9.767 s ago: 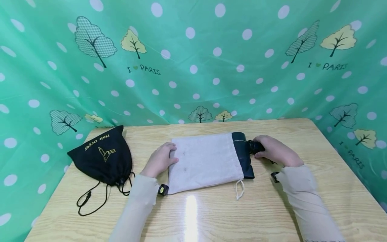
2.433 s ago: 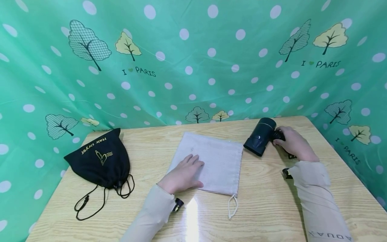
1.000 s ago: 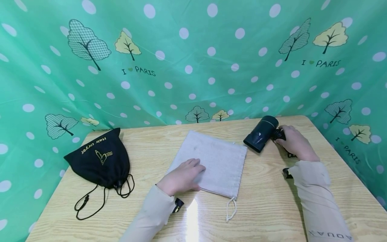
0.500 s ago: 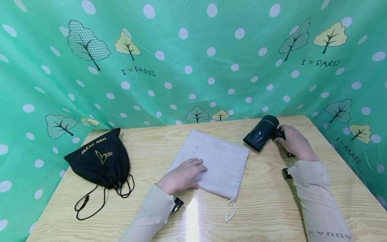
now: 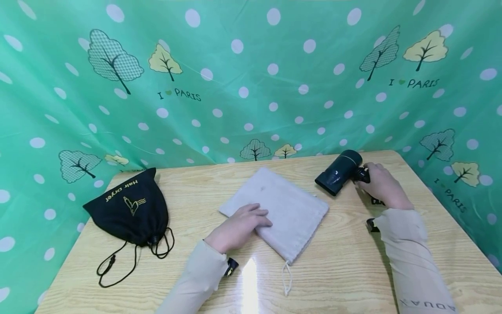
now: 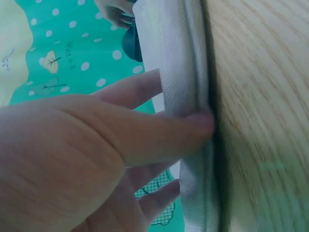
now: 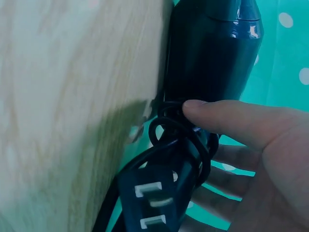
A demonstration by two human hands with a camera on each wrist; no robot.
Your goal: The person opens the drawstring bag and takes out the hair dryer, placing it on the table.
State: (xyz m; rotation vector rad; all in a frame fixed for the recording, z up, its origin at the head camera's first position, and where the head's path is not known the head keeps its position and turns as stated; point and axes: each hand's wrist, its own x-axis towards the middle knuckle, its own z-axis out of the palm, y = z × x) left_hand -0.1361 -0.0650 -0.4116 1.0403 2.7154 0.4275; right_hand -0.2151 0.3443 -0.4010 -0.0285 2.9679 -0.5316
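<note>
A light grey cloth drawstring bag [image 5: 284,209] lies flat and slantwise mid-table, its white cord [image 5: 287,279] trailing toward the near edge. My left hand [image 5: 239,227] holds the bag's near-left edge. In the left wrist view the thumb [image 6: 159,130] presses on the seamed edge while the fingers lie over the upper face. At the table's right, a dark hair dryer [image 5: 339,172] lies with its nozzle toward the bag, apart from it. My right hand [image 5: 386,185] grips its handle. In the right wrist view, a looped power cord [image 7: 186,135] and plug [image 7: 152,198] sit by the handle.
On the left lies a black drawstring pouch [image 5: 135,209] printed "Hair Dryer", with loose black cords [image 5: 117,274]. A green dotted curtain [image 5: 219,78] stands behind and beside the wooden table [image 5: 313,279].
The dryer, partly inside the grey bag at first, came out to the right. My left hand moved right onto the bag, which has since turned clockwise. The right hand kept its grip.
</note>
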